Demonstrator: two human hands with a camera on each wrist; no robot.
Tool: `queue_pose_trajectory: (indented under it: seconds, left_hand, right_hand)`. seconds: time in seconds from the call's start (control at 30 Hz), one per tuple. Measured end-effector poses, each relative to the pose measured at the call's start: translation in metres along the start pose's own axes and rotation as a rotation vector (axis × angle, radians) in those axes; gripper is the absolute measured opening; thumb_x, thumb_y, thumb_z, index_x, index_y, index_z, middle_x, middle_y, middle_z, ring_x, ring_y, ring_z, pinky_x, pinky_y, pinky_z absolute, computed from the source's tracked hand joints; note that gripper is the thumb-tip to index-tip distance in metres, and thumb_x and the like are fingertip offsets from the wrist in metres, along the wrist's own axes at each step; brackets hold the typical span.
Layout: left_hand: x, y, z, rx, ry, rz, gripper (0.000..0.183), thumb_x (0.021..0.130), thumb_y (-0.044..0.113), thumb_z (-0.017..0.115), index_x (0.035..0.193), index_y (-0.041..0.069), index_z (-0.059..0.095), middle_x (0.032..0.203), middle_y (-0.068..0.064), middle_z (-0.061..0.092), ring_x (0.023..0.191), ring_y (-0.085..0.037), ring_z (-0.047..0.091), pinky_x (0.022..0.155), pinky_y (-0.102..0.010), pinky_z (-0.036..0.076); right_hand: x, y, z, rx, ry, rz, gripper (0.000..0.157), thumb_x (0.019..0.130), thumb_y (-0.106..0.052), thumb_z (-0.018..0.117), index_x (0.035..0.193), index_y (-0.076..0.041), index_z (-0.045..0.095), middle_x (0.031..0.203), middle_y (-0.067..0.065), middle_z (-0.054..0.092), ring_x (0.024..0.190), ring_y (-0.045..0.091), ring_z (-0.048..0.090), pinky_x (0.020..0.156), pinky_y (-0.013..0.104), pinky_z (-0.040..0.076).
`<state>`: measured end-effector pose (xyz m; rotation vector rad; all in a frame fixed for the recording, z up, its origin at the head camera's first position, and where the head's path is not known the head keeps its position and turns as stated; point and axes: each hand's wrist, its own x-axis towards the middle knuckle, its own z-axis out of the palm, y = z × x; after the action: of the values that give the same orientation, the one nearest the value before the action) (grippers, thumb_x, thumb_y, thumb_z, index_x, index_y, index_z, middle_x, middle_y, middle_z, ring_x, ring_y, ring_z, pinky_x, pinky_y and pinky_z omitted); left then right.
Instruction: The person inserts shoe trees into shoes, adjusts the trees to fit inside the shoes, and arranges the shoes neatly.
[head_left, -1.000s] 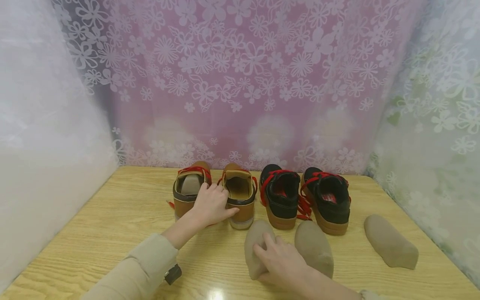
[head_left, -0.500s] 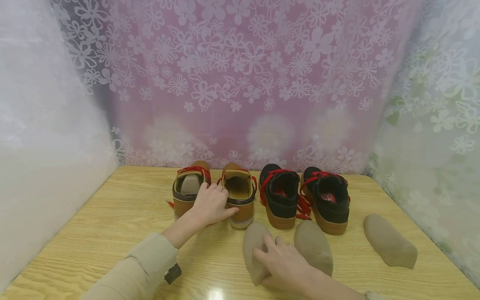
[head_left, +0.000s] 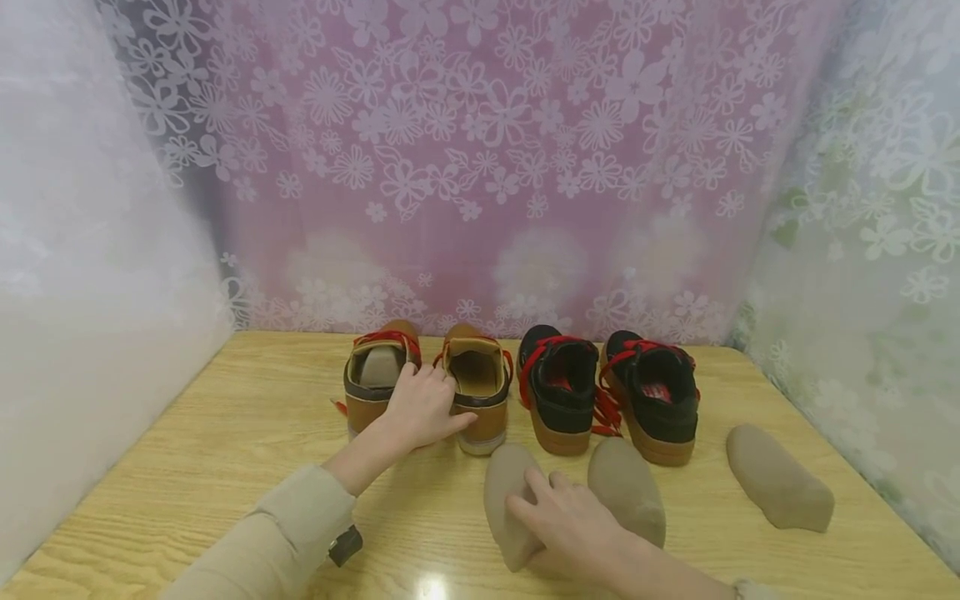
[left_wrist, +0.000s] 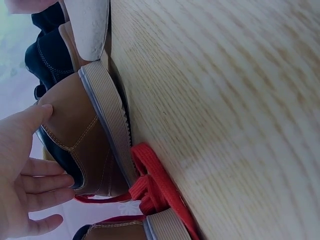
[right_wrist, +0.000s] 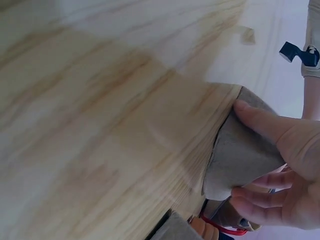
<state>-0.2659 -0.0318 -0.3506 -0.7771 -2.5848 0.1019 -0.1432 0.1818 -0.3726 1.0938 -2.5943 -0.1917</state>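
In the head view my right hand grips a beige, toe-shaped shoe insert near the front of the table, thumb on one side and fingers on the other. The right wrist view shows the thumb on the edge of this insert. My left hand is at the right-hand brown shoe. Seen from the left wrist, its thumb touches the brown heel, while the other fingers stretch out straight beside the collar. Inside the left-hand brown shoe sits another beige insert.
Two black shoes with red laces stand right of the brown pair, heels toward me. A second insert lies just right of my right hand, another farther right. A floral curtain hangs behind the wooden table.
The insert in my right hand has shifted slightly to the left and tilted a little. My left hand has stayed at the brown shoe.
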Motion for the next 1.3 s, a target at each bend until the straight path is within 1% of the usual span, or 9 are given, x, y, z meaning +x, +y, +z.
queue_pose_trajectory:
  seconds: [0.2,0.37,0.5,0.63,0.77,0.83,0.93,1.1,1.3]
  left_hand:
    - [0.002,-0.001,0.000,0.020,0.011,0.006,0.049,0.076,0.061,0.063,0.066,0.014,0.057,0.072,-0.001,0.056,0.071,-0.021,0.053,0.068,-0.038,0.036]
    - [0.002,-0.002,-0.001,0.009,-0.008,0.007,0.046,0.077,0.058,0.064,0.066,0.015,0.057,0.071,0.000,0.056,0.069,-0.019,0.052,0.069,-0.038,0.036]
    - [0.003,-0.002,-0.004,-0.002,-0.027,-0.001,0.045,0.077,0.058,0.064,0.068,0.014,0.058,0.072,0.000,0.055,0.069,-0.019,0.051,0.069,-0.039,0.035]
    - [0.005,-0.002,-0.005,0.001,-0.033,0.001,0.045,0.077,0.058,0.064,0.070,0.013,0.060,0.073,-0.001,0.056,0.070,-0.020,0.051,0.070,-0.040,0.035]
    - [0.005,-0.002,-0.005,0.008,-0.040,0.000,0.045,0.077,0.059,0.063,0.070,0.014,0.060,0.073,-0.001,0.057,0.070,-0.020,0.051,0.071,-0.040,0.036]
    - [0.004,-0.002,-0.004,0.013,-0.042,-0.001,0.046,0.077,0.059,0.063,0.070,0.014,0.060,0.073,-0.001,0.056,0.071,-0.020,0.051,0.071,-0.040,0.036]
    - [0.004,-0.002,-0.003,0.023,-0.031,0.004,0.046,0.076,0.060,0.063,0.068,0.015,0.058,0.072,0.000,0.056,0.070,-0.020,0.051,0.070,-0.040,0.036]
    - [0.004,-0.001,-0.002,0.033,-0.016,0.011,0.046,0.076,0.059,0.064,0.065,0.016,0.057,0.070,0.001,0.056,0.068,-0.019,0.051,0.069,-0.039,0.036]
    - [0.004,0.000,-0.002,0.035,-0.017,0.017,0.046,0.076,0.059,0.064,0.064,0.016,0.056,0.069,0.001,0.055,0.067,-0.018,0.050,0.070,-0.039,0.036]
  right_hand:
    - [0.004,0.004,0.002,-0.167,0.107,-0.121,0.053,0.059,-0.047,0.080,0.090,-0.016,0.051,0.084,0.000,0.042,0.064,0.015,0.043,0.044,0.022,0.029]
    - [0.007,0.007,0.006,-0.203,0.158,-0.189,0.053,0.058,-0.050,0.080,0.090,-0.016,0.053,0.084,0.000,0.045,0.064,0.014,0.043,0.045,0.022,0.031]
    - [0.006,0.007,0.006,-0.205,0.160,-0.193,0.053,0.059,-0.050,0.079,0.090,-0.016,0.053,0.085,0.000,0.045,0.065,0.015,0.044,0.044,0.023,0.030]
    - [0.005,0.004,0.003,-0.175,0.096,-0.117,0.055,0.063,-0.057,0.075,0.093,-0.016,0.054,0.086,0.001,0.043,0.063,0.015,0.044,0.043,0.022,0.029]
    - [0.005,-0.004,-0.002,-0.088,-0.019,0.026,0.061,0.067,-0.065,0.067,0.099,-0.015,0.057,0.087,0.001,0.039,0.061,0.014,0.042,0.041,0.021,0.029]
    - [0.005,-0.009,-0.003,-0.053,-0.058,0.090,0.064,0.067,-0.066,0.067,0.102,-0.014,0.058,0.089,0.002,0.039,0.061,0.016,0.043,0.040,0.022,0.030]
    - [0.006,-0.016,0.000,-0.051,-0.069,0.149,0.066,0.065,-0.066,0.068,0.103,-0.012,0.058,0.090,0.003,0.039,0.059,0.017,0.044,0.039,0.025,0.032]
    - [0.007,-0.020,0.006,-0.035,-0.040,0.204,0.059,0.065,-0.062,0.069,0.095,-0.012,0.056,0.084,0.003,0.039,0.052,0.018,0.042,0.038,0.027,0.032]
    - [0.008,-0.024,0.006,0.024,-0.078,0.289,0.052,0.066,-0.052,0.071,0.095,-0.011,0.054,0.086,0.005,0.041,0.056,0.020,0.044,0.040,0.030,0.034]
